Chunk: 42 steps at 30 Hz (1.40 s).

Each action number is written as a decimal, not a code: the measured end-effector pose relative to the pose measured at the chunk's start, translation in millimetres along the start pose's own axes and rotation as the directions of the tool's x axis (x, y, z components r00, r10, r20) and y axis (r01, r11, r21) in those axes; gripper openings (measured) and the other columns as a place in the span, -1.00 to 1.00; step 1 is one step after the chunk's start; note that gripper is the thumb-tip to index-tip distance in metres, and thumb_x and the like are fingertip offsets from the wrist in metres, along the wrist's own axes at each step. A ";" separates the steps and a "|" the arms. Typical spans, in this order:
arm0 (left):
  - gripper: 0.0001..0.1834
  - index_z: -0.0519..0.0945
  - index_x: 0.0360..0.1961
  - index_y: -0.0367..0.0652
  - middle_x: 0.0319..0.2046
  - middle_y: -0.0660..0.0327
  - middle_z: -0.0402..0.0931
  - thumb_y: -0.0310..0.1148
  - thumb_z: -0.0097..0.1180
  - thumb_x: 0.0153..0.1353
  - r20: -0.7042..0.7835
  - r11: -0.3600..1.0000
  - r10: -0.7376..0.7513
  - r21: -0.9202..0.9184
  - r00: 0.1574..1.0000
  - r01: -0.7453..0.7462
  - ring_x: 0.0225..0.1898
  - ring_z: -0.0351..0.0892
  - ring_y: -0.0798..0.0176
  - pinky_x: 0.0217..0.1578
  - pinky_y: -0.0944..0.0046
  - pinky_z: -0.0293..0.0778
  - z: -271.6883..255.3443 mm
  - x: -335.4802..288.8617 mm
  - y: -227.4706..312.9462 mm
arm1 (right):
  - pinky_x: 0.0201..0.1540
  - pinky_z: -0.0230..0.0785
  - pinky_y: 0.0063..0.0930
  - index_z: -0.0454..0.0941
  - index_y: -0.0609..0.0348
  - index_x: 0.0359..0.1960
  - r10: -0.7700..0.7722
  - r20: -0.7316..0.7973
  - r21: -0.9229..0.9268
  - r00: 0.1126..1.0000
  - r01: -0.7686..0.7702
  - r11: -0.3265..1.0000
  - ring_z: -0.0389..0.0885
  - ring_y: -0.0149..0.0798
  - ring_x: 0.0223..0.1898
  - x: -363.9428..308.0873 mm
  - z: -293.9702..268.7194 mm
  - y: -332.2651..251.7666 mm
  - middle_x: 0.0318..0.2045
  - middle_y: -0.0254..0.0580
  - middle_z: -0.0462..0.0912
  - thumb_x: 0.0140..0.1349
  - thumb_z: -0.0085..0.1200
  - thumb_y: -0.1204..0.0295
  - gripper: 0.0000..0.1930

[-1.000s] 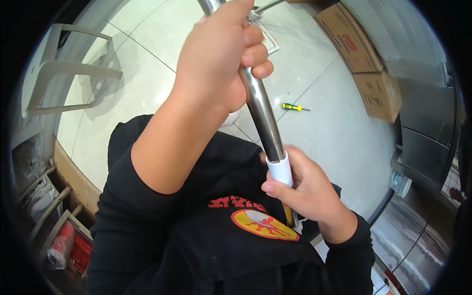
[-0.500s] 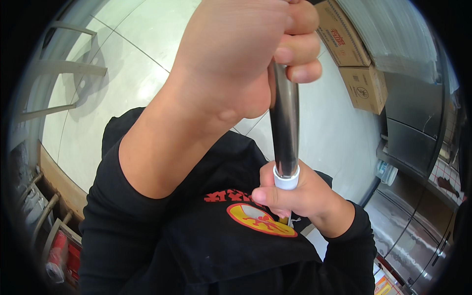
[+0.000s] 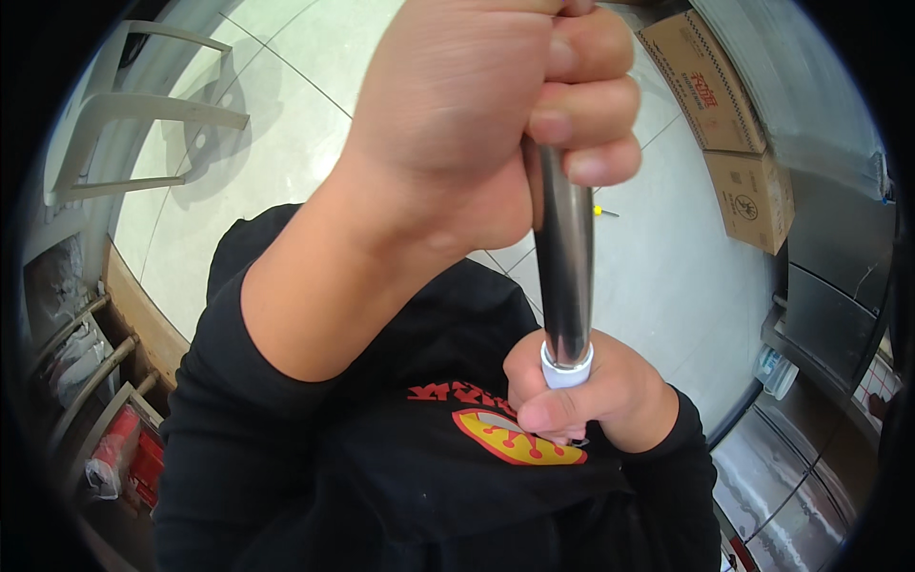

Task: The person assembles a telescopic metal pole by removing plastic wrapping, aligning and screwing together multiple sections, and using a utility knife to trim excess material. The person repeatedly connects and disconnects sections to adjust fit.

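My left hand [image 3: 467,133] is closed in a fist round the upper part of a shiny metal pole [image 3: 569,257]. The pole's upper end is hidden by that fist. It runs down in front of my body to a white plastic collar [image 3: 569,374] at its lower end. My right hand [image 3: 596,386] grips just at and below this collar, thumb laid across the front. What lies below the collar is mostly covered by the right fingers. Behind the hands is my black apron [image 3: 410,486] with a red and yellow emblem.
Cardboard boxes [image 3: 705,91] stand at the far right beside steel cabinets [image 3: 810,276]. A chair-like pale frame [image 3: 172,110] is at the far left. Shelving with red items [image 3: 145,467] is at the lower left. A small yellow-handled tool [image 3: 600,211] lies on the tiled floor [image 3: 648,257].
The whole view has shifted, so the room sits slightly farther right. Both hands keep hold of the pole and appear a little lower. The yellow-handled tool now shows beside the pole.
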<state>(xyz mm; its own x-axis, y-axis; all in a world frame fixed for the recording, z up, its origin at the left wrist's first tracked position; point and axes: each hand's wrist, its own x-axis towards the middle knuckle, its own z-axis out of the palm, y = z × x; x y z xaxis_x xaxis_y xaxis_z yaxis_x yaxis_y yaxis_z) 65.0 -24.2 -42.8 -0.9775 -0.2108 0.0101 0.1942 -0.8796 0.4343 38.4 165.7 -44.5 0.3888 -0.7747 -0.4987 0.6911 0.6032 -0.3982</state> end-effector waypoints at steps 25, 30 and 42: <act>-0.50 0.22 -0.76 0.02 -0.91 0.38 0.06 -0.05 -0.26 0.33 0.051 0.959 -0.171 -0.219 0.984 0.178 -0.90 0.04 0.39 -0.83 0.32 0.12 -3.7 -6.3 -4.5 | -0.68 0.20 -0.67 0.31 0.12 -0.61 -0.160 -0.169 -0.110 0.972 0.143 0.984 0.33 -0.50 -0.79 -9.4 1.5 14.8 -0.84 -0.38 0.33 0.08 0.16 0.40 -0.75; -0.51 0.16 -0.78 0.08 -0.90 0.49 0.06 -0.13 -0.29 0.35 -0.249 0.995 0.097 -0.003 0.964 -0.101 -0.89 0.04 0.48 -0.81 0.41 0.03 2.4 -3.3 25.1 | -0.42 0.36 -0.45 0.42 0.27 -0.37 -0.203 -0.695 -0.553 0.690 -0.333 0.764 0.50 -0.32 -0.58 11.3 13.6 33.1 -0.64 -0.21 0.50 0.06 0.18 0.26 -0.69; -0.52 0.21 -0.76 0.04 -0.89 0.44 0.03 -0.10 -0.24 0.33 -0.323 0.997 0.048 -0.044 0.945 -0.066 -0.89 0.01 0.43 -0.81 0.34 0.03 -3.7 0.8 26.5 | -0.67 0.17 -0.72 0.35 0.18 -0.22 -0.325 -0.479 -0.199 0.815 0.260 0.945 0.29 -0.60 -0.74 -14.3 -8.9 18.4 -0.60 -0.44 0.40 0.14 0.15 0.33 -0.72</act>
<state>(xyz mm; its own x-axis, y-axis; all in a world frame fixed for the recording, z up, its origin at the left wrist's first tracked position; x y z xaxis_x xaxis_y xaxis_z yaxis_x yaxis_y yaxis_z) 69.6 -49.3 -34.6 -0.8879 -0.3793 -0.2604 0.2614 -0.8816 0.3929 40.1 189.6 -51.6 -0.2000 -0.7368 -0.6459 0.6326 0.4064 -0.6593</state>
